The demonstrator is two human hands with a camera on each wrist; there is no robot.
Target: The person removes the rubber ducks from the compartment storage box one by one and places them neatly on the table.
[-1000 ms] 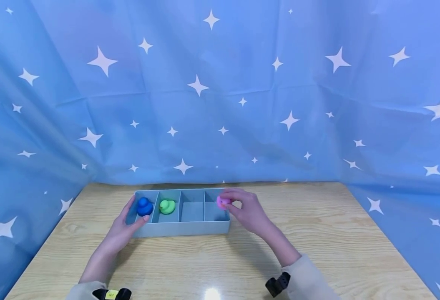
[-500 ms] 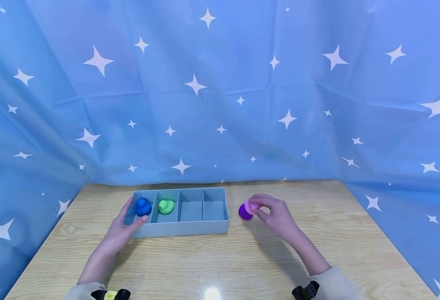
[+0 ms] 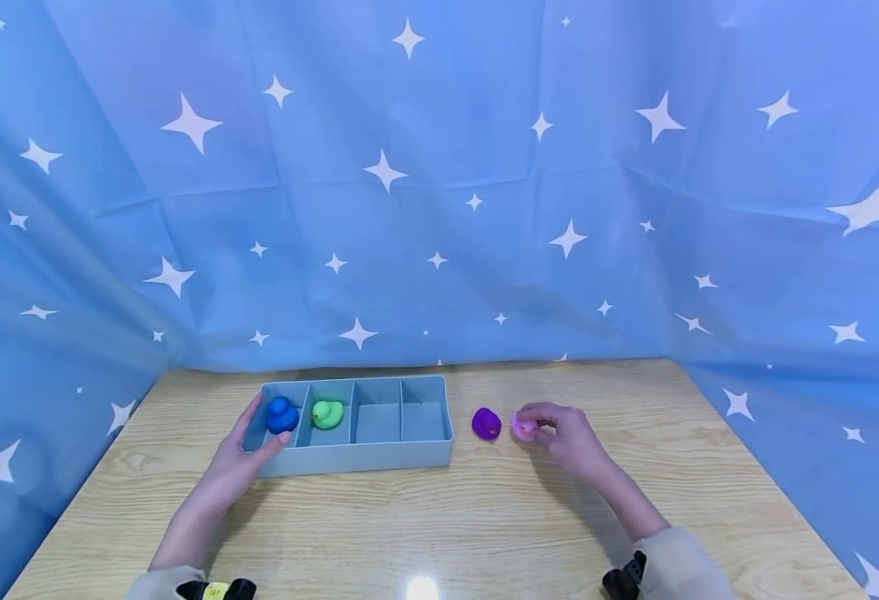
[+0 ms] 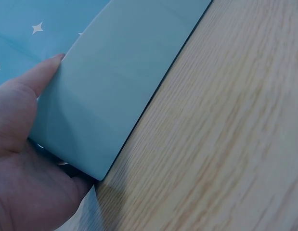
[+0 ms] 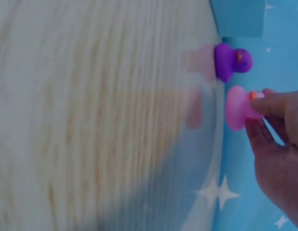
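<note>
My right hand [image 3: 572, 442] pinches a pink rubber duck [image 3: 522, 428] by its head, right of the tray. In the right wrist view the duck [image 5: 235, 109] hangs just above the table, apart from its reflection. Beside it a purple rubber duck [image 3: 486, 424] stands on the wood. At the left end of a grey-blue divided tray [image 3: 364, 457], my left hand [image 3: 232, 468] grips the corner, thumb on the front rim and fingers round the end wall. A blue duck [image 3: 282, 414] sits in the leftmost compartment, a green duck [image 3: 327, 414] in the one beside it.
The tray's two right compartments [image 3: 424, 421] show bare floors. The wooden table [image 3: 439, 517] ends at a blue star-patterned curtain [image 3: 439, 208] behind and at both sides.
My right hand carried the pink duck out from over the tray's right compartment, rightward past the purple duck and down near the table. The left hand kept its grip.
</note>
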